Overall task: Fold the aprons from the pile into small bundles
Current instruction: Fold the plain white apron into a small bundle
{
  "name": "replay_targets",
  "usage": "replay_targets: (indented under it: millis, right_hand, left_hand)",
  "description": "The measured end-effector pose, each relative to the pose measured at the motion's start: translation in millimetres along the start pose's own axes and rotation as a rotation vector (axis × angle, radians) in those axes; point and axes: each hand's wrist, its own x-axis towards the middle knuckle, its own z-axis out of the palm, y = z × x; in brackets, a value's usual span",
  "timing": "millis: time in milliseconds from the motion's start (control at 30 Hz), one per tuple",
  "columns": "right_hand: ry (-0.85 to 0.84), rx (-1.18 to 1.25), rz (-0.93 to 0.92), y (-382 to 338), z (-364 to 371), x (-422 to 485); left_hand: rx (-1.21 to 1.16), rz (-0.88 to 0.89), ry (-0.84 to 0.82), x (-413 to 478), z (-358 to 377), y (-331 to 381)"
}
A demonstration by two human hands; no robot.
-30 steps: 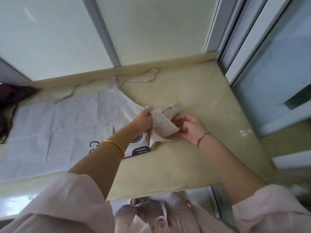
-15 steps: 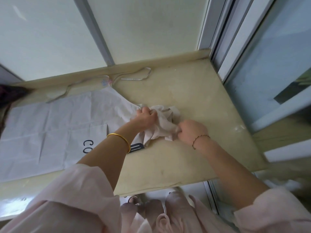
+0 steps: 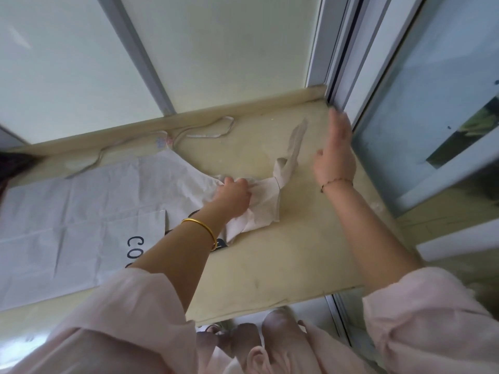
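One apron (image 3: 89, 211): mostly flat on the left half of the ledge (image 3: 270, 265), dark print near the front edge. Its right corner is bunched up near mid-ledge.
left hand (image 3: 235, 191): fingers curled and clamped on the bunched corner, pinning it to the ledge.
right hand (image 3: 334, 155): lifted off the cloth near the right edge, by the window frame. Fingers straight and roughly together, holding nothing. It's motion-blurred, so no finer detail.
strap (image 3: 293, 149): runs loose from the bunch toward the back-right corner, just left of the right hand, not touching it as far as I can tell.
loop (image 3: 208, 130): lies along the back edge, untucked.
step: looks like prep on this apron, meaning sorting out the side strap and corner. The body shows creases but no real fold, so the bundle is barely started.
next: the right hand probably needs to drop onto the strap and bring it in over the body. The left should keep the corner pinned, then folding can start.
watch: thin cloth on a smooth ledge is likely to slide if the pin lets go early.
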Motion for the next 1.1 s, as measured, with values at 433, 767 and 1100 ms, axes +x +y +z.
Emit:
replay_targets:
  millis: [433,767,1100]
  right_hand:
    - [-0.738,0.654,0.458,4.6,58.1,-52.7]
    - [-0.851,0.84,0.773,-8.0,59.7,-53.0]
    - [-0.944,1.08,1.138,12.8,29.1,-70.6]
  left_hand:
    - [0.089,0.113,0.079,7.6,2.3,5.9]
    - [0.029,0.032,0.088,0.1,3.4,7.5]
    - [-0.008,0.006,0.059,6.5,11.5,6.8]
